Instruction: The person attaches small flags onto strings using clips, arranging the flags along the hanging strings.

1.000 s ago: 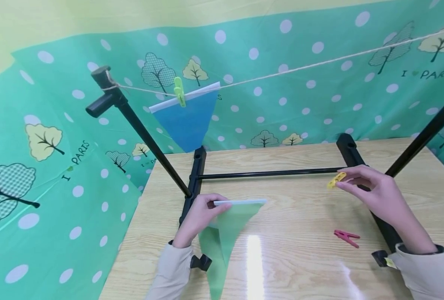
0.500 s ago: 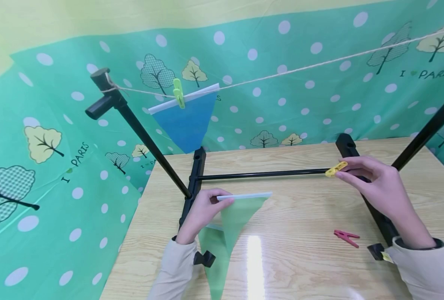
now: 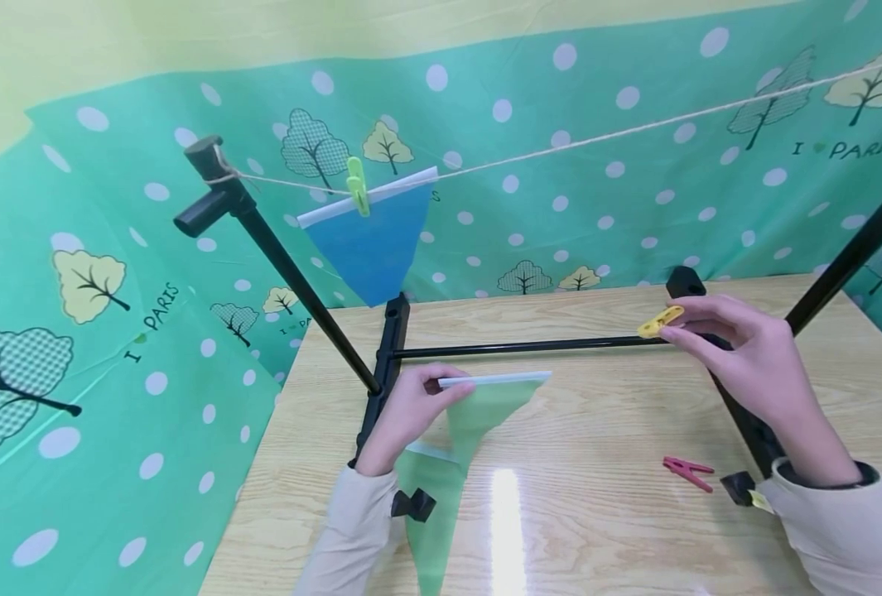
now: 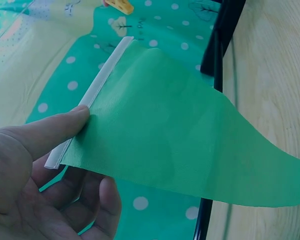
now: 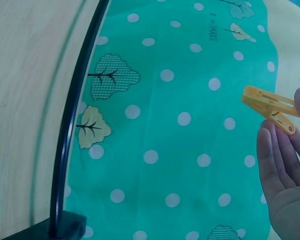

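Note:
My left hand (image 3: 411, 410) pinches a green pennant (image 3: 485, 407) by the left end of its white top band, thumb on the near side. The cloth hangs down from the band and, in the left wrist view, the pennant (image 4: 155, 120) trails to the right. Below it in the head view shows another green pennant (image 3: 427, 497) with a white band, partly covered. My right hand (image 3: 757, 352) holds a yellow clothespin (image 3: 660, 321) between thumb and fingers, above the table's right side. In the right wrist view the clothespin (image 5: 267, 102) has its nose pointing away from the hand.
A string (image 3: 612, 135) runs between two black posts. On it, a light green clothespin (image 3: 357, 189) holds a blue pennant (image 3: 373, 244). A pink clothespin (image 3: 688, 473) lies on the wooden table (image 3: 582, 513). A black crossbar (image 3: 522, 347) joins the stand's feet.
My left hand has risen slightly and shifted right with the green pennant. My right hand has moved up a little with the yellow clothespin, which has turned somewhat. The lower green pennant stays put.

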`<action>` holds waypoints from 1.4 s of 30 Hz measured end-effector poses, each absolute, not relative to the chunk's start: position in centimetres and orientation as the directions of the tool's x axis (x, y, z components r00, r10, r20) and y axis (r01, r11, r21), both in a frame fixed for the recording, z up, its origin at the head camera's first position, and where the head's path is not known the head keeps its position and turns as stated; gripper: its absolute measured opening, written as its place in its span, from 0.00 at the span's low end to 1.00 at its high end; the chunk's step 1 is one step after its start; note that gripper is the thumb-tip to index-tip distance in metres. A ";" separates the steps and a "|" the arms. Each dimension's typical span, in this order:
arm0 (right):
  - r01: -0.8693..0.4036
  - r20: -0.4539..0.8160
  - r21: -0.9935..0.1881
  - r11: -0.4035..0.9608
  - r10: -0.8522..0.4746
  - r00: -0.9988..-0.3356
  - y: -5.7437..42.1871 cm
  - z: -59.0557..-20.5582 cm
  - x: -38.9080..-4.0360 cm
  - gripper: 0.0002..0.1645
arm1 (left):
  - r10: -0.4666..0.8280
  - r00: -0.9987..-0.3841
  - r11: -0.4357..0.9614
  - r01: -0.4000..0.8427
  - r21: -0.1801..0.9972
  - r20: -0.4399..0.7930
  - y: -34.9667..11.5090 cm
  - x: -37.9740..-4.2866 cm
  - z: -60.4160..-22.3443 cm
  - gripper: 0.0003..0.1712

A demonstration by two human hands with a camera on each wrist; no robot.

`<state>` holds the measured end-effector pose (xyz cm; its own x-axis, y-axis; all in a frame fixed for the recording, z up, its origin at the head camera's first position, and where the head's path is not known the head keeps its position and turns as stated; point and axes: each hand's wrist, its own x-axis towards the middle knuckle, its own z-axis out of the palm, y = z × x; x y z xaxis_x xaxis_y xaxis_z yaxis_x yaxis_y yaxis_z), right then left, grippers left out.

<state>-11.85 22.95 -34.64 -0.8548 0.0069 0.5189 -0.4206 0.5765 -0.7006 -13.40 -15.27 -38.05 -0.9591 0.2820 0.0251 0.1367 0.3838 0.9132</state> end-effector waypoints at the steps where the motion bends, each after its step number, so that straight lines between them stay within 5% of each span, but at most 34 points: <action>1: -0.426 0.524 -0.699 0.575 0.007 -0.851 22.9 -34.5 -11.9 0.21 | 0.283 -0.959 0.383 0.141 0.913 0.029 -15.2 -13.4 -38.0 0.07; 42: -0.588 0.725 -0.543 0.599 -0.018 -0.688 20.1 -29.3 -12.8 0.15 | 0.280 -0.952 0.322 0.214 0.922 0.123 -12.8 -14.5 -34.8 0.10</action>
